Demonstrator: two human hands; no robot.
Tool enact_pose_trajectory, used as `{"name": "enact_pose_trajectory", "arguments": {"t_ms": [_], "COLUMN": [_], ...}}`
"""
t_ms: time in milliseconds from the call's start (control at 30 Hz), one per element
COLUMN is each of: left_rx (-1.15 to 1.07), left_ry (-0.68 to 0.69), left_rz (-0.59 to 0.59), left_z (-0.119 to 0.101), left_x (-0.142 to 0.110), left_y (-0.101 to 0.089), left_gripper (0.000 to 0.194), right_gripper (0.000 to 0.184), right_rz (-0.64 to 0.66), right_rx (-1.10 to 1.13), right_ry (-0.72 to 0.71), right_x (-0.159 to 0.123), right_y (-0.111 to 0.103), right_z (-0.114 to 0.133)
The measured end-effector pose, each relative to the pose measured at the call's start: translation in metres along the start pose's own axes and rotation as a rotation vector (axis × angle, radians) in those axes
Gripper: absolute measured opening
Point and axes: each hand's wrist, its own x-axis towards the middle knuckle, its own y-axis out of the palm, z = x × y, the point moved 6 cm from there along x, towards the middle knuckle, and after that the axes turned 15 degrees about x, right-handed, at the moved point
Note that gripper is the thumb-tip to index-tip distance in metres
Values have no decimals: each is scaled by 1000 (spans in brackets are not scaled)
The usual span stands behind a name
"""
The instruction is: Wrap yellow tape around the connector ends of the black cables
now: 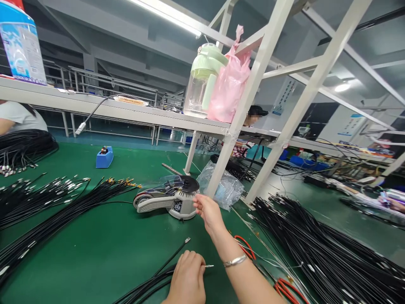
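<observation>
My left hand [188, 274] is closed round a few black cables [148, 285] low in the middle of the view. One silvery cable end pokes out past its fingers on the right, and another cable with a metal connector [187, 240] lies just beyond the hand. Higher up, my right hand [209, 213], with a silver bracelet on the wrist, is at the right side of a grey tape dispenser [183, 207]. Its fingers are curled together by the dispenser's body; whatever is between the fingertips is too small to make out.
Bundles of black cables lie left [79, 202] and right [316, 240] on the green bench [79, 253]. A blue tape holder [104, 157] stands farther back. Slanted white frame posts [221, 164] rise beside a clear plastic bag [229, 190]. A shelf above bears a jug [202, 80]. Other people sit beyond.
</observation>
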Motion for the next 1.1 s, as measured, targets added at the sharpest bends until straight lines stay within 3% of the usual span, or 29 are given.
{"name": "enact_pose_trajectory", "arguments": {"t_ms": [133,300,533,1100], "left_rx": [3,8,-3,-35], "left_ry": [-9,-5,-10,-10], "left_rz": [37,63,68,-19], "left_z": [6,7,7,4], "left_x": [1,-2,-2,-4], "left_y": [1,4,10,5], "left_gripper": [22,23,27,27], "right_gripper": [24,27,28,28], "right_rz": [-24,-70,-122,-111], "right_rx": [220,381,458,428], "right_ry": [239,366,406,401], "right_x": [-5,4,8,2], "right_y": [19,48,67,68], "right_z": [-24,-21,-18,-10]}}
